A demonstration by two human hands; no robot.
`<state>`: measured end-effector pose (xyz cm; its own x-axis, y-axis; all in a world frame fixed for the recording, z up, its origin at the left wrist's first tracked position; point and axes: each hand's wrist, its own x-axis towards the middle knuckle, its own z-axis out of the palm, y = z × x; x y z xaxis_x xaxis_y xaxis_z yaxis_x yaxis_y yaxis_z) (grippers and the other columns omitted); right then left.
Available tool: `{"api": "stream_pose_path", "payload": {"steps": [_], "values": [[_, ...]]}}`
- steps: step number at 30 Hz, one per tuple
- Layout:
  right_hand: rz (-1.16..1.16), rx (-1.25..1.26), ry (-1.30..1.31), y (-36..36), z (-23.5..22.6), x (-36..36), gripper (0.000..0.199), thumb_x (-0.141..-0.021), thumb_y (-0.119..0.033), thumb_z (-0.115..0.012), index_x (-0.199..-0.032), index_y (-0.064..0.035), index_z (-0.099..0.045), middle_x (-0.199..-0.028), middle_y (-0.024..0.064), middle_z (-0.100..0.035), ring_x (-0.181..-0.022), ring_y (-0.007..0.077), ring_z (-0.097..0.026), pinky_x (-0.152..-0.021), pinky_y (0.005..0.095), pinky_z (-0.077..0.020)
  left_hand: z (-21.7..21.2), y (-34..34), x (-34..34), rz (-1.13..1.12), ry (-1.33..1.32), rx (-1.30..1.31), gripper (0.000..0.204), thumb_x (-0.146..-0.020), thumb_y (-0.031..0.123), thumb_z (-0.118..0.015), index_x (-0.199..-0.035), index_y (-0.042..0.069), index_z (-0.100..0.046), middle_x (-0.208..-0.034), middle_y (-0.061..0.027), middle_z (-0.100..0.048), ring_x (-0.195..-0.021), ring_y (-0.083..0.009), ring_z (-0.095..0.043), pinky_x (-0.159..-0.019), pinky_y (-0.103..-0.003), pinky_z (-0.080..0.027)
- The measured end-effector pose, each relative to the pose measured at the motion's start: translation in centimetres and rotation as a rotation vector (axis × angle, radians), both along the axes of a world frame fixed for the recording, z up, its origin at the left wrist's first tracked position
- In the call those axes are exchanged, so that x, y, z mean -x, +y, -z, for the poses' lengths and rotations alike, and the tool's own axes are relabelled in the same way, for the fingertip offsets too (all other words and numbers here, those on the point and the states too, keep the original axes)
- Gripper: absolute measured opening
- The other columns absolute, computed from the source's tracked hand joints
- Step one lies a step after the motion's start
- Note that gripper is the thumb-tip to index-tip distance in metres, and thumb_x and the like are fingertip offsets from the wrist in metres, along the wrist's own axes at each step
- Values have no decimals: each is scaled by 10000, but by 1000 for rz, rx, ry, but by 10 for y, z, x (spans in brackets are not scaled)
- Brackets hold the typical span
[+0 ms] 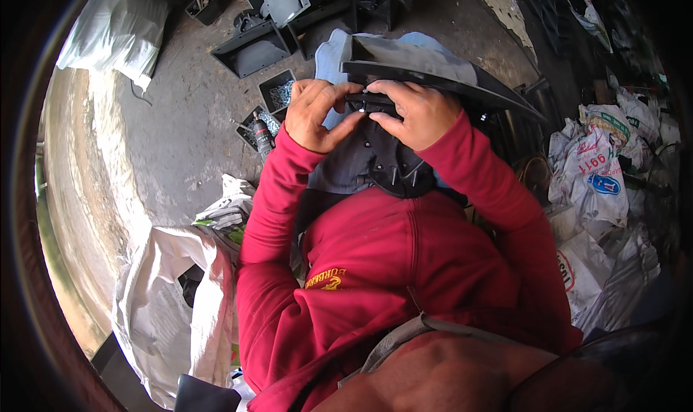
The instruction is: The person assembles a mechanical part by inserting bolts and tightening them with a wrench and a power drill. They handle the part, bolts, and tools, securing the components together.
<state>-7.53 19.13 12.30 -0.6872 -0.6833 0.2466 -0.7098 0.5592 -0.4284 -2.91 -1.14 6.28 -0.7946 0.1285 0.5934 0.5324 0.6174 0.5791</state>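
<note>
A large black plastic piece [415,71] with a long pointed end lies across my knees. At its near edge is a smaller dark plastic part [374,103], with small bright spots that look like screws or pins. My left hand [315,114] pinches the left end of this part between thumb and fingers. From the other side my right hand [422,115] grips it the same way, the two thumbs close together. Another black plastic piece with thin prongs [402,175] rests in my lap. The fingers partly hide where the parts meet.
Left of my knees are a small black bin of screws [278,92] and a dark power screwdriver [262,132] in a second bin. Black plastic housings [253,49] lie on the floor ahead. A white sack [170,304] stands at left; plastic bags [592,167] pile up at right.
</note>
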Motion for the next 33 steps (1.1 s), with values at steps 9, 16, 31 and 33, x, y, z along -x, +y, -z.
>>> {"api": "stream_pose_path", "payload": {"steps": [9,16,31,33], "values": [[-44,77,131,3,9,4,378,-738,-215,-734,-1087,-127,-617,-927,90,-673,-849,273,-662,-700,374,-540,-15,7,0,-94,159,142,460,-627,155,-806,-1054,116,-641,-742,21,-564,-725,-184,-539,-799,-329,-374],[-7,39,4,1,12,3,379,-717,-157,-752,-1075,-120,-635,-994,74,-672,-893,272,-654,-773,362,-528,-9,-1,0,-93,80,237,488,-645,205,-814,-1082,103,-622,-772,3,-576,-751,-198,-541,-823,-347,-362],[-42,48,36,1,9,6,379,-732,-165,-745,-1088,-105,-629,-1000,93,-677,-907,287,-655,-782,370,-528,-13,-4,2,-143,135,312,461,-634,351,-818,-1006,144,-641,-878,8,-615,-826,-210,-567,-848,-376,-333],[-31,39,-27,2,9,5,382,-735,-163,-742,-1094,-101,-625,-990,104,-678,-895,293,-658,-774,375,-530,-19,3,-1,-158,163,216,430,-640,373,-806,-983,164,-654,-878,6,-602,-843,-215,-565,-844,-378,-326]]}}
